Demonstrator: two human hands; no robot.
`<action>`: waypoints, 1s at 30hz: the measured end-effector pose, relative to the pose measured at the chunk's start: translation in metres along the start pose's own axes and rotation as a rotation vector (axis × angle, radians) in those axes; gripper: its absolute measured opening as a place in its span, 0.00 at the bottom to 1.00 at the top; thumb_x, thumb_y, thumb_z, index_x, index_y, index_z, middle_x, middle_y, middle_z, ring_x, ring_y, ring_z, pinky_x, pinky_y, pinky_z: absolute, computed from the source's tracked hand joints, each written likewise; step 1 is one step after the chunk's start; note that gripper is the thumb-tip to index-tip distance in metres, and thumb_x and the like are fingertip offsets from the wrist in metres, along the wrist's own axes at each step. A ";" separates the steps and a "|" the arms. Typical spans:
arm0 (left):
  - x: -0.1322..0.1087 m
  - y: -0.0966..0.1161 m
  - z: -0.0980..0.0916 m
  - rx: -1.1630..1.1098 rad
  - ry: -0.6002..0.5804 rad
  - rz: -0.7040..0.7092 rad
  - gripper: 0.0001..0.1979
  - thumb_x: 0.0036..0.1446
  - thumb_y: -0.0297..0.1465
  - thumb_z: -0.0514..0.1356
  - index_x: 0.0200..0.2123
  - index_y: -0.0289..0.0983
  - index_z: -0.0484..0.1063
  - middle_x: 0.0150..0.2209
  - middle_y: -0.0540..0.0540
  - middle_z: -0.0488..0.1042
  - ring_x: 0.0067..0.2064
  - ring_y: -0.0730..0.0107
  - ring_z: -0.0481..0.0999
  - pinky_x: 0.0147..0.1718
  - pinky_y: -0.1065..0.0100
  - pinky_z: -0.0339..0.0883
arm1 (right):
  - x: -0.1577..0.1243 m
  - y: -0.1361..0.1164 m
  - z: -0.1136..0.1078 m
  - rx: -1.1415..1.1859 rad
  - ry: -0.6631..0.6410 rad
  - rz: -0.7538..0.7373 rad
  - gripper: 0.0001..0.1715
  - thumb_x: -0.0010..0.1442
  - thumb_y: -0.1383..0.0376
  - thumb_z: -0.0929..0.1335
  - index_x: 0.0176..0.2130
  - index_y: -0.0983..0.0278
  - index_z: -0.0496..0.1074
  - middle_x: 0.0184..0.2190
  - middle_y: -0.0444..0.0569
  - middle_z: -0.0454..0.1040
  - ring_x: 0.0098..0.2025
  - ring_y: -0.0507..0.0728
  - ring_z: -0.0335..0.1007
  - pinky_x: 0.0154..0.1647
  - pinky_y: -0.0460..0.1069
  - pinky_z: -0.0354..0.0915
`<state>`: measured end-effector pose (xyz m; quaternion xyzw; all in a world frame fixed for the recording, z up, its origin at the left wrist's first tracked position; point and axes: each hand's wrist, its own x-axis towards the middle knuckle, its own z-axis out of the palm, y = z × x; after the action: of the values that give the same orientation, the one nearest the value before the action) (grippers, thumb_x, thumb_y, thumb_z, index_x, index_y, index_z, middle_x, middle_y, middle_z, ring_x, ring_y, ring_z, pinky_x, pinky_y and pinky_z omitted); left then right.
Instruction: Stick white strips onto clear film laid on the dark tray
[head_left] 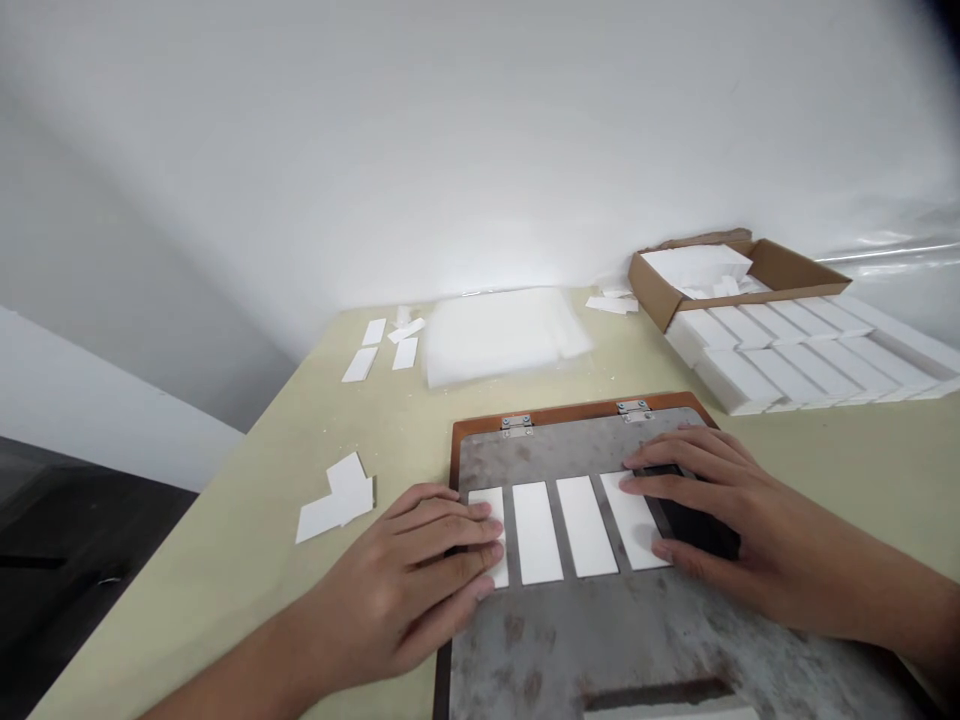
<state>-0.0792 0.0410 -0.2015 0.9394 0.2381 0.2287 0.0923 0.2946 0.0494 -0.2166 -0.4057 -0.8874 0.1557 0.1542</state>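
My left hand lies flat on the leftmost of several white rectangular strips, its fingers covering most of that strip. The strips lie side by side in slots of a scratched metal plate, which is hinged to a brown wooden board. My right hand cups a black block, which sits at the right end of the row. Its fingertips rest on the rightmost strip. The block's shape is partly hidden by my hand.
The pale green table holds loose white pieces and a translucent bag of white sheets. At the back right stand a cardboard box with white pieces and a white slotted rack. A white wall rises behind.
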 end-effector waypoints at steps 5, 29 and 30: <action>-0.002 0.002 0.000 0.037 -0.005 -0.026 0.13 0.67 0.23 0.60 0.52 0.38 0.77 0.57 0.37 0.78 0.59 0.54 0.77 0.57 0.52 0.72 | 0.000 -0.003 -0.003 0.011 0.013 0.022 0.31 0.66 0.55 0.72 0.67 0.48 0.69 0.61 0.52 0.72 0.66 0.71 0.64 0.65 0.71 0.63; -0.074 -0.032 -0.083 0.217 -0.227 -0.706 0.35 0.68 0.39 0.62 0.74 0.51 0.55 0.63 0.41 0.74 0.58 0.48 0.77 0.53 0.55 0.74 | -0.005 0.017 0.015 -0.121 0.177 -0.062 0.26 0.69 0.54 0.69 0.64 0.49 0.70 0.66 0.51 0.68 0.69 0.70 0.62 0.67 0.69 0.64; -0.079 -0.036 -0.088 0.207 -0.257 -0.734 0.35 0.67 0.38 0.63 0.74 0.53 0.56 0.61 0.43 0.75 0.57 0.49 0.78 0.51 0.57 0.74 | -0.004 0.016 0.015 -0.121 0.192 -0.068 0.26 0.69 0.54 0.69 0.64 0.49 0.70 0.66 0.51 0.69 0.68 0.70 0.62 0.67 0.68 0.64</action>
<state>-0.1973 0.0390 -0.1647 0.8172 0.5662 0.0361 0.1017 0.3017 0.0538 -0.2370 -0.3971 -0.8895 0.0568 0.2188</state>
